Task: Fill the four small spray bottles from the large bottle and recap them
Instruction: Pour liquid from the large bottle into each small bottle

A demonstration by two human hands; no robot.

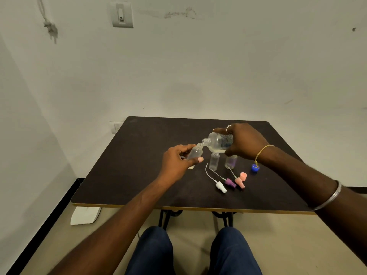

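My right hand (243, 140) grips the large clear bottle (218, 140), tipped on its side with its open neck pointing left. That neck meets the mouth of a small clear spray bottle (195, 152), which my left hand (177, 161) holds tilted. Two more small bottles stand uncapped on the dark table (139, 155): one (214, 161) just below the large bottle and one (231, 162) to its right, partly behind my right hand. A white spray cap (221, 186), a purple one (230, 182) and a pink one (239, 183) lie in front, with dip tubes attached. A fourth small bottle is not visible.
A loose pink overcap (243, 176) lies beside the pink spray cap. The large bottle's blue cap (255, 168) rests on the table under my right wrist. The table's near edge (178, 207) is above my knees. A white wall stands behind the table.
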